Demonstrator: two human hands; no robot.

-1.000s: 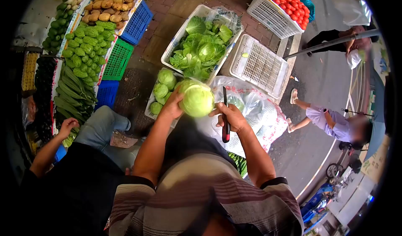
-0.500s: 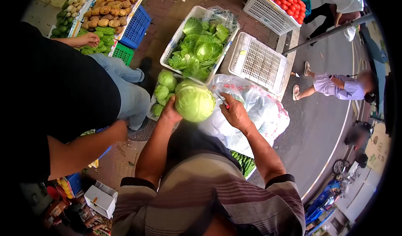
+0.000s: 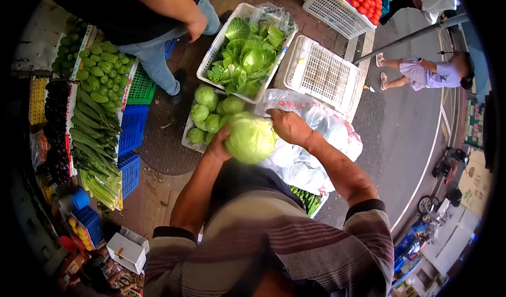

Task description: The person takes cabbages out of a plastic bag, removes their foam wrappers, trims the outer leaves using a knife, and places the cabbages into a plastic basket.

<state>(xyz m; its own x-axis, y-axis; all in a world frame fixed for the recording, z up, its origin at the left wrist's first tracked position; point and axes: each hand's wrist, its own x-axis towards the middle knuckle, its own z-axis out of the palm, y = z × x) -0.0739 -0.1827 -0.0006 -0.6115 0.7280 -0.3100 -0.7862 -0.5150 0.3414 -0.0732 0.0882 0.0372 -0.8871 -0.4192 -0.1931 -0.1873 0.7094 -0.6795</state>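
Note:
A large pale green cabbage (image 3: 252,140) is held up in front of my body. My left hand (image 3: 217,145) is closed round its left side. At its upper right edge is my right hand (image 3: 291,127), closed on a small red-handled knife that showed a moment ago; the fingers now hide it. Just beyond the cabbage, a white crate of smaller cabbages (image 3: 206,111) stands to the left. Above it sits a white crate (image 3: 210,49) filled with loose cabbage leaves (image 3: 253,59). Under my right forearm lies a clear plastic bag (image 3: 329,133) with netted white round items inside.
An upturned white crate (image 3: 321,75) and a tomato crate (image 3: 332,12) stand at the upper right. Vegetable stalls with bitter melons (image 3: 105,70) line the left. A person in jeans (image 3: 153,59) stands close by; another (image 3: 429,71) is on the road.
The cabbage has tilted and come slightly lower. My right hand has moved up against its edge, and the knife has gone from sight. The person at left has moved up and away.

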